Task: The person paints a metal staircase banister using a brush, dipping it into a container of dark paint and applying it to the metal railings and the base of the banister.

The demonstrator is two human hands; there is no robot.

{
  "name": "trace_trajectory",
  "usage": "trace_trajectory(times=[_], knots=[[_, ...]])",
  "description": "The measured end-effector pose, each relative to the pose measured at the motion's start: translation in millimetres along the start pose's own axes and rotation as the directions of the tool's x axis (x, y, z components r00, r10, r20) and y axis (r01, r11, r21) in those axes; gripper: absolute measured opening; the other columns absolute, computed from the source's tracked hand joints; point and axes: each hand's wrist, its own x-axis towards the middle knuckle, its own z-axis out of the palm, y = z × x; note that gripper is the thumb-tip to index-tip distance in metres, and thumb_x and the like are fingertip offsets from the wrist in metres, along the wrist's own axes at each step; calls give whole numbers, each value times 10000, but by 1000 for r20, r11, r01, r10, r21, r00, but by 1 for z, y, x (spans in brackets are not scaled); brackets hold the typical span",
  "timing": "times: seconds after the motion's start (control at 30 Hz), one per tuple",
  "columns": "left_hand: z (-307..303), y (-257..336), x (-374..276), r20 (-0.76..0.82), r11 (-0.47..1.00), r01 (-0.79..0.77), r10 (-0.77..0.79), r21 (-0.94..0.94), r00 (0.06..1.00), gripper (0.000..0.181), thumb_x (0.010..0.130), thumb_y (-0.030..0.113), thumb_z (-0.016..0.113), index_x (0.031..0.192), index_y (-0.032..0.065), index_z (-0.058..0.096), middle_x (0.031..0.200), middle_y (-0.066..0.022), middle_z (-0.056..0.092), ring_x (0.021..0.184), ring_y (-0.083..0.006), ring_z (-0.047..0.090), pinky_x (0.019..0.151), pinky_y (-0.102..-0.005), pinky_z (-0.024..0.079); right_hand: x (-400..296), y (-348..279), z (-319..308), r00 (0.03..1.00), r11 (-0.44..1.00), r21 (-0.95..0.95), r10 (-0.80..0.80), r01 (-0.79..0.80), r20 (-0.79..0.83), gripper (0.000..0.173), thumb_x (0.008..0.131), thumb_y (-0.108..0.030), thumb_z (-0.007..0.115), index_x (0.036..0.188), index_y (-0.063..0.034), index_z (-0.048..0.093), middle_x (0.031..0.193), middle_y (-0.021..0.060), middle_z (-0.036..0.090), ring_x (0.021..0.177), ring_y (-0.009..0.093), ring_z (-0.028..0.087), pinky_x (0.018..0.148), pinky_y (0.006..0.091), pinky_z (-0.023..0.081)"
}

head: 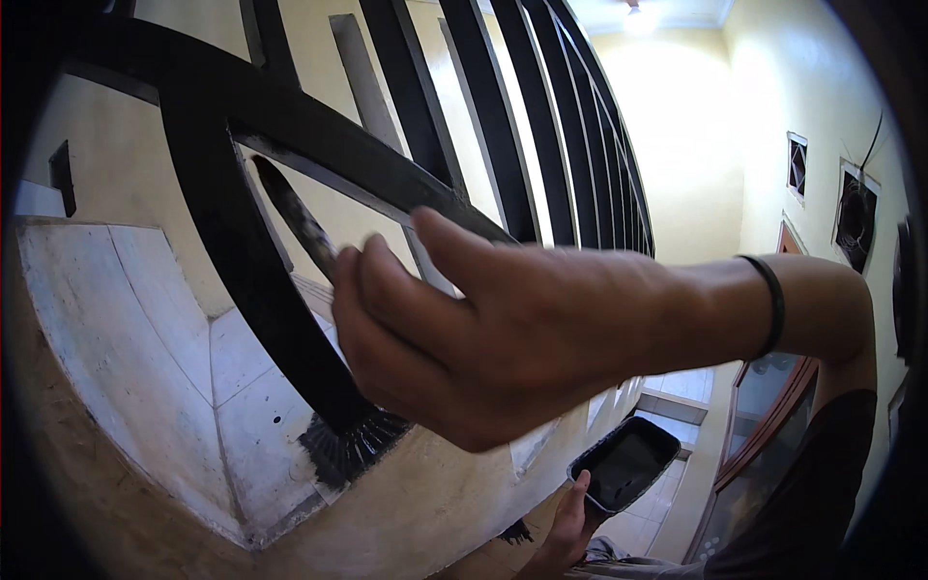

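From the right, my right hand [442, 341], with a black band at the wrist, grips a slim paint-smeared handle [293, 203]. Its dark end points up and left, between the bars. The tool's working end is hidden behind my fingers. Right beside the hand stands a black railing post [232, 254], joined above to a slanting black rail [348, 145]. Streaky black paint [355, 442] spreads around the post's foot. Lower down, my left hand [569, 522] holds a black plastic tray [623, 464] containing dark liquid, its thumb at the rim.
Several black upright bars [493, 123] run back along the railing. Below lies a ledge of pale stained tiles [130, 304] with a rough concrete edge [406, 500]. Another black smear [516, 533] marks the lower concrete. A wood-framed glass door [761, 428] stands at right.
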Motion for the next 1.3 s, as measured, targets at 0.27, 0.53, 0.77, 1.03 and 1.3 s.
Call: trace_trajectory(times=[0.27, 0.53, 0.77, 1.03, 1.3], knots=[[-8, -10, 15, 48, 1000, 17, -17, -12, 999, 585, 1110, 424, 455, 1539, 30, 399, 1504, -120, 539, 1339, -223, 565, 1143, -387, 454, -3, -8, 8, 983, 995, 15, 105, -104, -149, 230, 956, -201, 692, 958, 28, 709, 949, 133, 695, 874, 193, 715, 663, 290, 628], [-5, -6, 12, 0, 999, 50, -50, 20, 999, 596, 1113, 433, 442, 1535, 15, 401, 1504, -132, 539, 1335, -225, 570, 1155, -386, 444, -4, -5, 10, 967, 992, 8, 126, -128, -221, 338, 988, -259, 660, 1021, 72, 717, 936, 175, 730, 881, 225, 737, 686, 320, 635], [-7, -3, 12, 4, 999, 34, -34, 26, 999, 591, 1115, 433, 435, 1531, 14, 404, 1518, -126, 527, 1346, -217, 563, 1155, -383, 444, -4, -7, 11, 953, 980, 27, 200, -199, -228, 157, 974, -173, 684, 980, -21, 723, 964, 120, 704, 895, 197, 729, 743, 322, 663], [-20, -15, 19, 103, 998, 58, -59, 6, 993, 579, 1113, 432, 443, 1509, 10, 449, 1456, -115, 590, 1298, -200, 600, 1118, -369, 472, -3, -17, 4, 979, 986, 35, 164, -160, -123, 114, 957, -128, 703, 1039, -55, 735, 992, 141, 722, 932, 236, 750, 777, 343, 678], [-31, -38, 19, 91, 1000, -22, 23, -13, 996, 530, 1101, 410, 489, 1462, 21, 503, 1377, -100, 644, 1220, -194, 646, 1087, -362, 499, 7, -23, -19, 991, 989, 89, 121, -116, -54, 166, 954, -112, 705, 1081, -7, 721, 977, 182, 725, 901, 246, 762, 726, 319, 687]])
